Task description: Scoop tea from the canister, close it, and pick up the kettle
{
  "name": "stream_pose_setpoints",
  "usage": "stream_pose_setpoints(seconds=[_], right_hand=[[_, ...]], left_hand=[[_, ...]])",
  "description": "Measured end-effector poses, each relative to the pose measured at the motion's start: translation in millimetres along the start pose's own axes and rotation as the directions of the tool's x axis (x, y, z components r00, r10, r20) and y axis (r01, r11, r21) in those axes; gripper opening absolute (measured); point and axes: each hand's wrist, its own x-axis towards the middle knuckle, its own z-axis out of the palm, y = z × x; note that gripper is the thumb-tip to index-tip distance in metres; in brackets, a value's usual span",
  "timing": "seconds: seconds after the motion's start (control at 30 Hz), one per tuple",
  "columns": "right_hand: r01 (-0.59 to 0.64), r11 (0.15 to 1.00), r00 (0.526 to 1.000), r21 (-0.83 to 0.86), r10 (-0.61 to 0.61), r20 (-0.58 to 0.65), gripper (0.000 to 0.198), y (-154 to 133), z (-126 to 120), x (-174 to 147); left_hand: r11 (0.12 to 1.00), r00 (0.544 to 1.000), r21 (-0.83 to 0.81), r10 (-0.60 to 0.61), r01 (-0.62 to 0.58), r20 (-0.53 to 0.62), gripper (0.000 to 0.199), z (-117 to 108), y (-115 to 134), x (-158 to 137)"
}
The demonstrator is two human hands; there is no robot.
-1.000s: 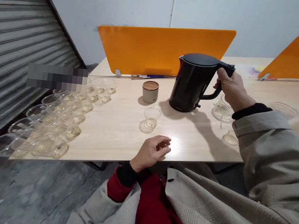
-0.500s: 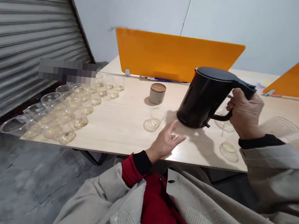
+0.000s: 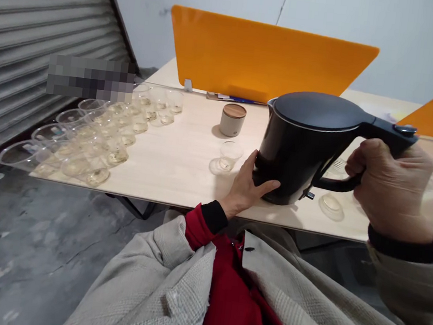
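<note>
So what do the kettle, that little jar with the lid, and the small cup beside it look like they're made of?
Kettle: probably matte black plastic, dull even sheen.
Jar: likely beige ceramic body with a wooden lid, brown with faint grain.
Cup: clear glass or plastic; the table shows through it.

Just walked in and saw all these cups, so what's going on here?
A person holds a black electric kettle above the wooden table: the right hand grips its handle and the left hand steadies its lower side. A small glass cup stands just left of it, and rows of clear cups line the table's left edge.

Orange dividers, grey shutter
</note>
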Motion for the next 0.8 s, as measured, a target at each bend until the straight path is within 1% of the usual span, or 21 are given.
stream_pose_setpoints(seconds=[0.1,0.23,0.4,0.47,0.53,0.63,0.7,0.8], right_hand=[[0.014,0.999,0.999,-0.052,-0.012,0.036,0.028,-14,6,-3],[0.026,0.977,0.995,-0.211,-0.006,0.095,0.034,-41,8,-7],[0.087,0.885,0.98,-0.458,0.007,0.199,0.034,-70,5,-8],[0.119,0.859,0.97,-0.497,0.006,0.243,0.034,-75,5,-7],[0.138,0.845,0.958,-0.516,0.019,0.287,0.034,-79,6,-4],[0.122,0.824,0.949,-0.553,0.066,0.308,0.034,-83,11,-2],[0.112,0.803,0.945,-0.585,0.096,0.314,0.032,-86,16,-1],[0.108,0.775,0.941,-0.622,0.123,0.316,0.032,-90,23,0]], left_hand=[[1.0,0.999,0.01,0.023,-0.023,-0.027,0.111,1,5,-4],[1.0,0.999,-0.021,0.004,-0.004,-0.035,0.1,9,16,-20],[0.994,0.998,-0.09,-0.064,0.064,-0.004,0.09,20,27,-41],[0.988,0.996,-0.128,-0.086,0.085,-0.002,0.089,25,29,-46],[0.974,0.995,-0.201,-0.103,0.102,0.005,0.088,30,31,-49],[0.935,0.991,-0.329,-0.127,0.133,0.04,0.087,36,32,-52],[0.924,0.99,-0.357,-0.13,0.138,0.047,0.086,37,32,-53],[0.929,0.992,-0.349,-0.116,0.124,0.044,0.082,37,32,-54]])
